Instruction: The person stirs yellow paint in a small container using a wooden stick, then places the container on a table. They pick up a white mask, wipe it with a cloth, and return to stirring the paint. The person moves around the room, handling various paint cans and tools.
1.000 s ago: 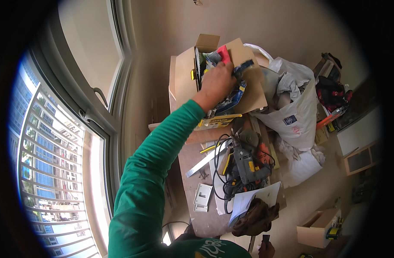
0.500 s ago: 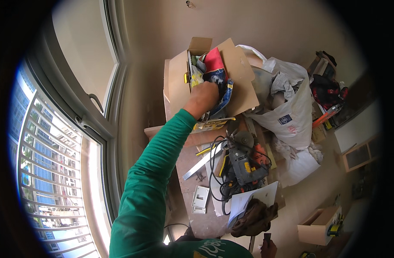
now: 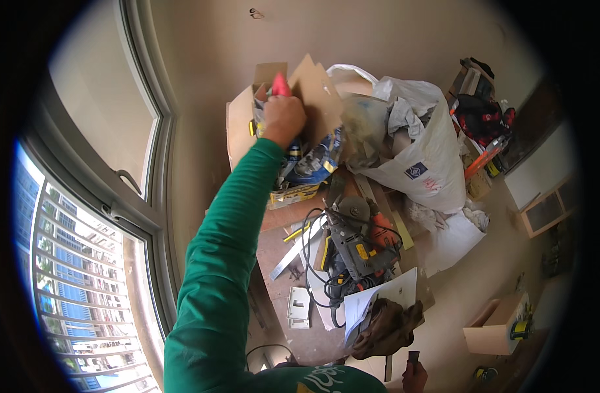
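Observation:
My left hand (image 3: 284, 120), at the end of a green sleeve, is inside an open cardboard box (image 3: 242, 128). Its fingers are closed around a red sheet-like piece (image 3: 281, 86), which sticks up bunched above the knuckles. Whether that piece is cloth or plastic I cannot tell. Just below the hand, a blue plastic packet (image 3: 321, 160) bulges over the box's near side. A yellow tape measure (image 3: 252, 128) shows at the box's left. Low on the right, my right hand (image 3: 414, 378) grips a small dark flat object (image 3: 413, 357), its kind unclear.
A corded power drill (image 3: 355, 245), an angle grinder (image 3: 383, 232), white switch plates (image 3: 298, 305), papers (image 3: 372, 308) and brown cloth (image 3: 385, 331) cover the table (image 3: 273, 255). A stuffed white sack (image 3: 421, 160) stands right of the box. A railed window (image 3: 84, 262) lies left.
My left hand has moved deeper into the box, and the red piece now stands bunched above it. The blue packet has shifted toward the near side. The view has turned slightly.

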Tool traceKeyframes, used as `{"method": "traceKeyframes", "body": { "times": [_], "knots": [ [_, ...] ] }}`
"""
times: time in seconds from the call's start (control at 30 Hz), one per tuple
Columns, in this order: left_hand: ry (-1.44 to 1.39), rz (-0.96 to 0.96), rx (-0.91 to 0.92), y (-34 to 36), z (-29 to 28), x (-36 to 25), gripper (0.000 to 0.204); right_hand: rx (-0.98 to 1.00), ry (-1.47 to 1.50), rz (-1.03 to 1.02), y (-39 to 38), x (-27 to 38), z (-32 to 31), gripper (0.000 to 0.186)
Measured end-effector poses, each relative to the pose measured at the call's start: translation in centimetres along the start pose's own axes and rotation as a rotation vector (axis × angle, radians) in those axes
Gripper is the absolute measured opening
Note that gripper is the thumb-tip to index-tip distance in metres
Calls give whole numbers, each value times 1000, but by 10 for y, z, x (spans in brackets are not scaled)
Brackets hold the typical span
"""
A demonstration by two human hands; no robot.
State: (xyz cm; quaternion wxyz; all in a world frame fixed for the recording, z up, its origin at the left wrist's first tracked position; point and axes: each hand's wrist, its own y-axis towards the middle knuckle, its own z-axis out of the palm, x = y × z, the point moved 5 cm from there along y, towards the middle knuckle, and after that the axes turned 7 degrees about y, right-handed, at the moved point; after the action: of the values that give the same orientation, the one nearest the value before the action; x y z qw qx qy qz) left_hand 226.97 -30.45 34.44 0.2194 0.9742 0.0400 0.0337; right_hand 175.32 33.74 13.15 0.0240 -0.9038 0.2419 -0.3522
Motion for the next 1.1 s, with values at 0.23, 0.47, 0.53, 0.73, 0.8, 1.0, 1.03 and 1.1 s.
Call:
{"method": "traceKeyframes", "body": {
  "times": [0.23,0.47,0.53,0.73,0.8,1.0,1.03,1.1],
  "knots": [
    [-235,-82,4,3,-9,63,24,66,-57,-42,-14,-34,4,40],
    [146,-38,-194,-16,-24,45,23,74,68,133,-6,-47,10,45],
    [136,-74,-174,-6,-22,46,23,56,81,144,-4,-53,9,46],
    [139,-27,-124,28,-55,50,29,26,-83,100,-10,-79,14,47],
    [12,93,-46,19,-69,29,36,19,-80,77,-11,-82,16,47],
    [-314,438,-92,-83,-78,-29,45,53,50,178,-8,-67,18,48],
    [-151,422,-74,-93,-69,-29,43,51,28,182,-7,-64,18,48],
    [-6,333,13,-82,-56,-4,33,43,-9,188,-7,-60,17,47]
  ]
}}
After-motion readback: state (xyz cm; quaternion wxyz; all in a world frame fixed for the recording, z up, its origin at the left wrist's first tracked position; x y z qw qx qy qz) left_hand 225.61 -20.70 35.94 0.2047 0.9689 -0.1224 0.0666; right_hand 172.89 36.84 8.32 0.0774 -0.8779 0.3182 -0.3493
